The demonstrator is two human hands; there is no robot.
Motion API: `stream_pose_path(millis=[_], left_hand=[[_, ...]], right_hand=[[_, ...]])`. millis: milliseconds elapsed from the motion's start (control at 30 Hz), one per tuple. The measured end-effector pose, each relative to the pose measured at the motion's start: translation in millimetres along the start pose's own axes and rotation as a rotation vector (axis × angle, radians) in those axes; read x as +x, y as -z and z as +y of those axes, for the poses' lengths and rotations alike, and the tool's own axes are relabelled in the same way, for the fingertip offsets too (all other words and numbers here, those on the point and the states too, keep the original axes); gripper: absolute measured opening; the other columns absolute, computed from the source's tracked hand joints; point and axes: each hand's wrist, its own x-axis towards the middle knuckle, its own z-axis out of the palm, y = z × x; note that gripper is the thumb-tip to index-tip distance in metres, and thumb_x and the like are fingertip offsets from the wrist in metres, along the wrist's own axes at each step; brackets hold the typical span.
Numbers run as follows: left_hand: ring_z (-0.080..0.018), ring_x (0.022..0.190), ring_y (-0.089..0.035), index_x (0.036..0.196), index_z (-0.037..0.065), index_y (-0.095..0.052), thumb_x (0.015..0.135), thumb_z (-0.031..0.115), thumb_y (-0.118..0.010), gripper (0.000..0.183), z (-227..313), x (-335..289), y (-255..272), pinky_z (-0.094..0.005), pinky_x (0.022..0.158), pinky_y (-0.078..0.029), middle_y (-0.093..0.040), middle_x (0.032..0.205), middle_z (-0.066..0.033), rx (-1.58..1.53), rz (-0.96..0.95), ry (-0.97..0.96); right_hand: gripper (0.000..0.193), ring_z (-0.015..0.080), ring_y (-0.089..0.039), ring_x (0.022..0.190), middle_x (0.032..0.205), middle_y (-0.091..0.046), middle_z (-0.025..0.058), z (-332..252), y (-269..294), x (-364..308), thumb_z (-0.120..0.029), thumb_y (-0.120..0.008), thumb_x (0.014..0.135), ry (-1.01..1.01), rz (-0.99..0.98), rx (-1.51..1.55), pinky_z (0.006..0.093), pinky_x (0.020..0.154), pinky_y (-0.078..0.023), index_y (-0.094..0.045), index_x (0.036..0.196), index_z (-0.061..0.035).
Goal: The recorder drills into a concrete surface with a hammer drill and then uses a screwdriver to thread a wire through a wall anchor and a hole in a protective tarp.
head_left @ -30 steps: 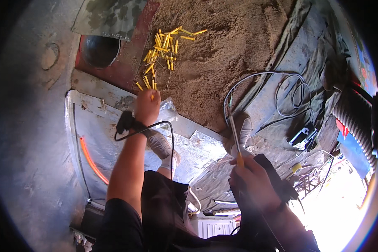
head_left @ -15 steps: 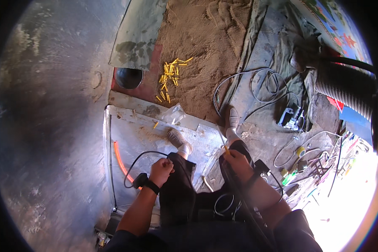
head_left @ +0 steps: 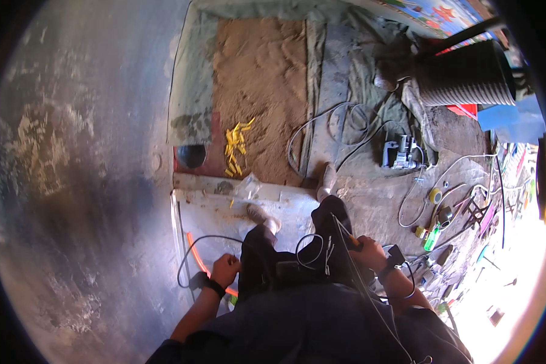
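My left hand point(head_left: 225, 271) is beside my left thigh, its fingers curled inward. Whether something small is in them I cannot make out. On the right, my right hand point(head_left: 370, 255) is closed round a tool with a yellow-orange and black handle point(head_left: 355, 244); its kind is hidden by the fingers. Thin cords point(head_left: 350, 241) hang down past that hand across my dark clothes. An orange hose point(head_left: 199, 259) lies just beyond my left hand. Farther ahead, a pile of short yellow sticks point(head_left: 230, 149) rests on the brown sand.
A round dark hole point(head_left: 192, 156) is at the left by the grey wall point(head_left: 97, 182). A clear plastic bag point(head_left: 247, 187) lies near my feet. To the right are a corded power tool point(head_left: 403, 155), looped cable point(head_left: 297, 134), a ribbed black drum point(head_left: 467, 76) and a green bottle point(head_left: 431, 238).
Both hands have moved back toward my body, the left one slightly left and the right one to the right with the tool. My view has shifted, so the floor appears lower.
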Motion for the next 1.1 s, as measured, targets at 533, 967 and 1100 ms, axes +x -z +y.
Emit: stream_pose_path(millis=[533,967,1100], left_hand=[[-0.0358,0.084,-0.064,0.093,0.011,-0.067,0.085,0.023,-0.065,0.015,259.6,-22.0,-62.1,-0.0477,0.073,-0.051,-0.065,0.090,-0.0146,0.780,0.148,-0.471],[-0.0391,0.080,-0.065,0.091,0.008,-0.062,0.090,0.026,-0.055,0.019,433.4,121.4,4.3,-0.0507,0.070,-0.050,-0.067,0.086,-0.0198,0.896,-0.008,-0.637],[-0.0396,0.081,-0.065,0.091,0.008,-0.063,0.089,0.028,-0.058,0.020,496.4,147.0,44.6,-0.0502,0.069,-0.050,-0.068,0.086,-0.0180,0.912,-0.081,-0.745]], right_hand=[[0.053,0.0393,-0.066,0.094,0.099,-0.069,0.0229,91.1,110.1,42.6,-0.039,-0.069,0.070,0.192,-0.014,0.323,0.0448,0.084,-0.052,-0.066,0.112,-0.0060],[0.051,0.0344,-0.068,0.091,0.094,-0.070,0.0180,-10.9,210.5,88.7,-0.052,-0.067,0.079,0.003,0.037,0.538,0.0425,0.082,-0.052,-0.069,0.100,-0.0062],[0.044,0.0349,-0.067,0.090,0.094,-0.070,0.0185,-41.8,216.4,114.9,-0.038,-0.074,0.074,0.087,0.322,0.588,0.0427,0.080,-0.052,-0.067,0.100,-0.0041]])
